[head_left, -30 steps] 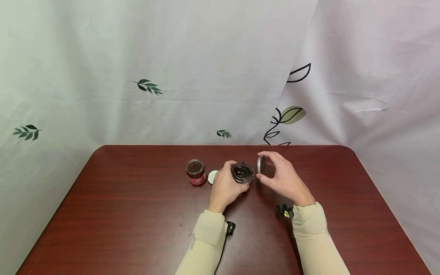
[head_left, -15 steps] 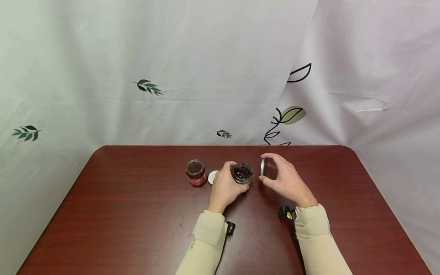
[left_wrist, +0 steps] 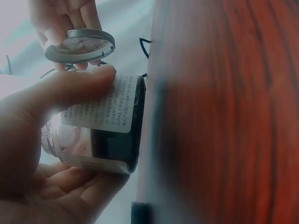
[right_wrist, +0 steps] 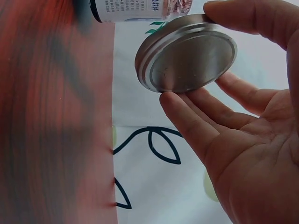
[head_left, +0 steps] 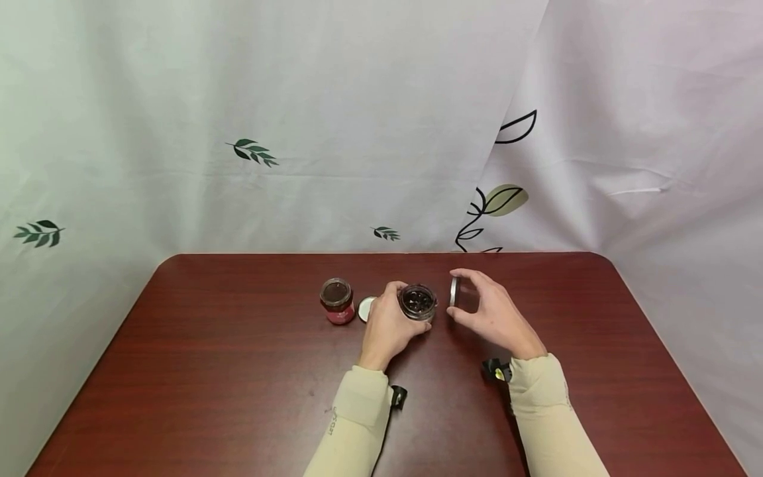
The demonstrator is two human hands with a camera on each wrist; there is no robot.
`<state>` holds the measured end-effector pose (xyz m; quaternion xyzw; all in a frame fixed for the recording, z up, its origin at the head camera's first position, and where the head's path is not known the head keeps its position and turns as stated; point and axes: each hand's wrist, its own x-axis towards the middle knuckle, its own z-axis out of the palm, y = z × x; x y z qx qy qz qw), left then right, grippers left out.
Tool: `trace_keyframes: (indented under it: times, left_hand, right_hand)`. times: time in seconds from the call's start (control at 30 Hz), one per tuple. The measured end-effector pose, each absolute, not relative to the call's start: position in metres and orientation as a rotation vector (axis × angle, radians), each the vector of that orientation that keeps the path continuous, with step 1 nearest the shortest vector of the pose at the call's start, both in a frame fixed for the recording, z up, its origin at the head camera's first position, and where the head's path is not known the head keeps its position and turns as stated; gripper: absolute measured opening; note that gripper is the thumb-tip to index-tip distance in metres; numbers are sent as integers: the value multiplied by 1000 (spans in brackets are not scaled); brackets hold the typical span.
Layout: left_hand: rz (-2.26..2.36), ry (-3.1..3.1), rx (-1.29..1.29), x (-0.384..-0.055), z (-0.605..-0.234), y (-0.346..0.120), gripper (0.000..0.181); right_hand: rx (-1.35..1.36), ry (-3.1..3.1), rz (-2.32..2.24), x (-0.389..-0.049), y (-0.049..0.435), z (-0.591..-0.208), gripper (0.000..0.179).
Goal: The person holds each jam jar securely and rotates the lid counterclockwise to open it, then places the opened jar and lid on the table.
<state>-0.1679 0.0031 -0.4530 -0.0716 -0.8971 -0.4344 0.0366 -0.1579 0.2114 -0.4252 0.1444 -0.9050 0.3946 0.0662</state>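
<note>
My left hand (head_left: 390,326) grips an uncovered glass jar (head_left: 418,302) round its side; dark contents show through its mouth. In the left wrist view a white printed label (left_wrist: 105,105) covers part of that jar, under the thumb. To the right, my right hand (head_left: 493,313) pinches a silver metal lid (head_left: 454,292) by its rim, held on edge and apart from the jar. The lid (right_wrist: 187,56) shows its bare metal face in the right wrist view, with the thumb on one side and a fingertip on the other.
Left of my left hand stands a second jar (head_left: 337,303) with a red label and dark contents. Between them lies a white round lid (head_left: 365,309), partly hidden by the hand. The dark red tabletop (head_left: 226,371) ends at a patterned white curtain (head_left: 334,126).
The right hand has drawn the lid slightly away from the jar, to the right, and since held it there. The left hand keeps its grip on the jar.
</note>
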Motion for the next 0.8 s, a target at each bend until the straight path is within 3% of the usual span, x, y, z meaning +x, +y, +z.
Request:
trace_keyframes:
  times: [0.8]
  left_hand:
    - [-1363, -2774, -190, -170, -455, 2, 80]
  right_hand:
    - [417, -2768, 1337, -160, 214, -435, 61]
